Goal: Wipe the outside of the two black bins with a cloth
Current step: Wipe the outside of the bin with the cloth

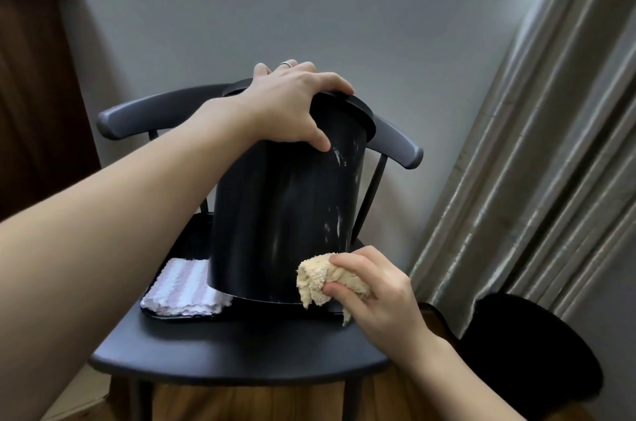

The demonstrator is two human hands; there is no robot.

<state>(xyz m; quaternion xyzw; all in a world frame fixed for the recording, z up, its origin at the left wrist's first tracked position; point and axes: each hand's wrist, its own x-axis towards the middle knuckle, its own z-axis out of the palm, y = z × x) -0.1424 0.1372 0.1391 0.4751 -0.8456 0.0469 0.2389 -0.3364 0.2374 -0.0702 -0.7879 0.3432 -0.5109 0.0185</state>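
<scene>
A black bin [282, 214] stands tilted on a black tray [241, 312] on a chair seat, with pale smears down its right side. My left hand [292, 104] grips its rim from above, thumb on the outer wall. My right hand [375, 293] holds a bunched beige cloth [320, 279] against the bin's lower right side, near its base. A second black bin [530, 355] sits on the floor at the lower right; only its top shows.
A folded white-and-lilac striped cloth [186, 286] lies on the tray left of the bin. The dark chair [234, 348] has a curved backrest behind the bin. A grey curtain [537, 152] hangs at the right, a wall and window behind, a brown door at left.
</scene>
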